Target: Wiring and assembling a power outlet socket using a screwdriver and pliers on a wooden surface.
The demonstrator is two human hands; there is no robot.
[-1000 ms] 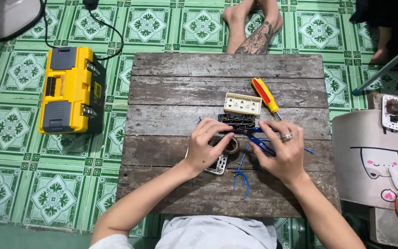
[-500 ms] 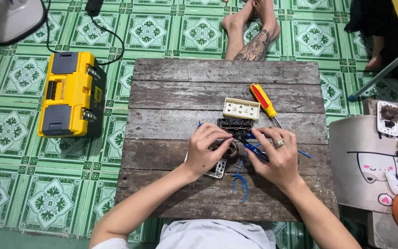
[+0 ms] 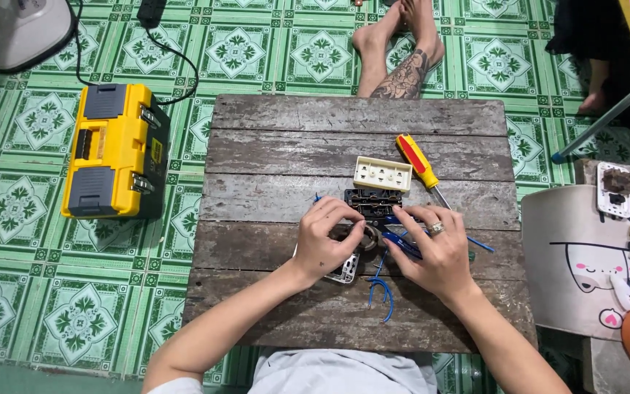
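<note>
Both hands work at mid-bench, over a worn plank bench [image 3: 293,146] on a green patterned tile floor [image 3: 30,292].

L hand [image 3: 324,244]: fingers curled down, grip closed on a small dark round part [image 3: 368,237] w/ a metal mounting plate [image 3: 345,273] showing just under the palm. Thumb & forefinger pinch near the black socket module [image 3: 372,201], which lies flat on the bench just above both hands.

R hand [image 3: 437,248]: ring on one finger, fingers bent in, grip closed around blue wires [image 3: 401,244]; forefinger tip touches the lower right edge of the black module. More blue wire [image 3: 382,292] trails down toward the bench's near edge, another strand sticks out right of the R hand.

Just above the black module, touching or nearly so: cream socket faceplate [image 3: 382,174], flat, face up. Beside it on the right: screwdriver [image 3: 418,160] w/ red-yellow handle, lying diagonal, shaft pointing down-right toward the R hand.

Off the bench, L side on the floor: yellow & grey toolbox [image 3: 114,149], lid shut, black cable [image 3: 184,66] running behind it. White fan base [image 3: 16,29] top-left corner. Another person's bare feet [image 3: 402,51] at the bench's far edge. Right: white stool w/ cartoon face [image 3: 585,270] carrying small elec parts, too small to tell apart.
</note>
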